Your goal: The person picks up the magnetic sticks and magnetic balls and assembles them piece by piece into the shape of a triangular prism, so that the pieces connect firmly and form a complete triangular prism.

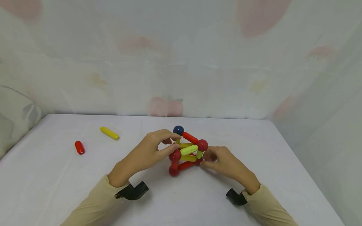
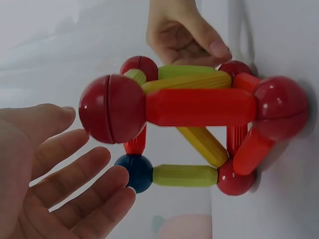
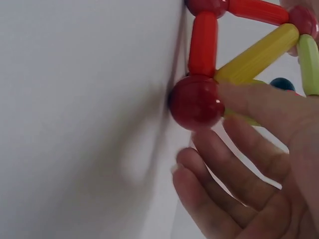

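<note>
A ball-and-stick building toy frame [image 1: 189, 150] stands on the table between both hands. Red, yellow and lime sticks join its red balls and one dark blue ball [image 1: 178, 130]. My left hand [image 1: 150, 150] is at the frame's left side, fingers loosely spread around an upper red ball [image 2: 112, 109] and near the blue ball. Its thumb lies beside that red ball; contact is hard to tell. At the lower right corner my right hand [image 1: 223, 161] pinches a red ball [image 3: 197, 103] between thumb and fingertips. Its other fingers hang loosely below in the right wrist view.
On the left of the white table [image 1: 56, 188] lie a short red stick [image 1: 79, 147] and a longer yellow stick [image 1: 109, 133]. Behind the table hangs a patterned pale cloth [image 1: 181, 62]. A cushion-like pale bundle [image 1: 17, 119] sits beyond the left edge.
</note>
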Available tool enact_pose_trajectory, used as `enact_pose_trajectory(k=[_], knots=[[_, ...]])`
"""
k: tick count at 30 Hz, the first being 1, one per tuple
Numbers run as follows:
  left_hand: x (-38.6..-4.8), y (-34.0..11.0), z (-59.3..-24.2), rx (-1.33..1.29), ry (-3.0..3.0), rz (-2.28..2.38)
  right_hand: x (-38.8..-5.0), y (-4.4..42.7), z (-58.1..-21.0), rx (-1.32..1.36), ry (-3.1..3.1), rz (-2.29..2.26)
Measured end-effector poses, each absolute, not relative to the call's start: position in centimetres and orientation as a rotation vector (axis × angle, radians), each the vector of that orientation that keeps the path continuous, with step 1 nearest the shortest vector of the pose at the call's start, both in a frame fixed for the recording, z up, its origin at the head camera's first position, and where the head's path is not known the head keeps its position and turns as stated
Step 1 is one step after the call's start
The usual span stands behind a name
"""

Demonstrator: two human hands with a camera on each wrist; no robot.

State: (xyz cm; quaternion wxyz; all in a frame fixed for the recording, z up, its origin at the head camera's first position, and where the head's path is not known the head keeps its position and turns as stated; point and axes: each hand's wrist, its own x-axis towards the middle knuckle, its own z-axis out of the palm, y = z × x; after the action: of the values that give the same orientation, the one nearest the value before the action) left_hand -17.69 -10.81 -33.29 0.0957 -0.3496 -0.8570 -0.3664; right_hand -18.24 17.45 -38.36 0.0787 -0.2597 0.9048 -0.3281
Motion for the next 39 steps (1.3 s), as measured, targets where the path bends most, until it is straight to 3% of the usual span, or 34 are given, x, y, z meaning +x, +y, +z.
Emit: enact_pose_trajectory(k=[39], knots=[[-20.2,-15.8,-32.5,-0.763,-2.677,-0.979,-16.1,14.6,-39.1,-0.863,2.513,-0.829]])
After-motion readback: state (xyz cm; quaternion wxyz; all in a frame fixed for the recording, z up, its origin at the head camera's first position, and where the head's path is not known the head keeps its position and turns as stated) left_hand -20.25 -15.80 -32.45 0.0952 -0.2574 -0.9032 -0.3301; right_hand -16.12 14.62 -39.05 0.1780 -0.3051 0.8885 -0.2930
